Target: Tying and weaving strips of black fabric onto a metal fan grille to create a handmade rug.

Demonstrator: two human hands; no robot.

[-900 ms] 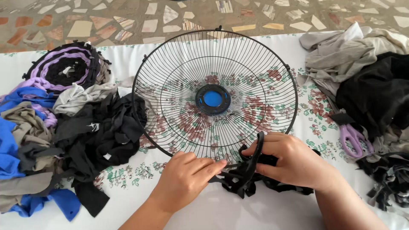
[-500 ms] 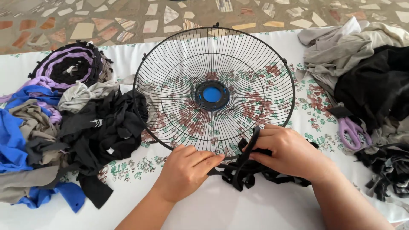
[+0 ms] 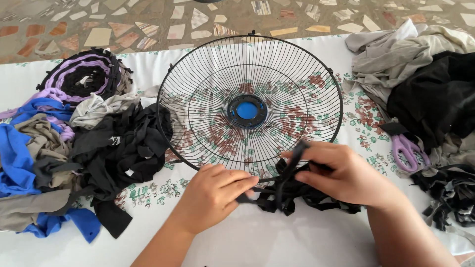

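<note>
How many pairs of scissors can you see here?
1: purple-handled scissors lie at the right, by the dark cloth pile, blades tucked under it. Others may be hidden beneath the fabric.

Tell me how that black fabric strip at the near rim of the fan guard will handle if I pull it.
Probably floppy: the black fabric strip sags in loose folds between the left hand and right hand. Likely light, being thin cloth. It may snag on the wire fan guard, whose spokes sit close together.

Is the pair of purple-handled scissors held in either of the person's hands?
No: the purple-handled scissors lie on the cloth beside the right-side fabric pile, while the left hand and right hand grip black fabric strips.
</note>
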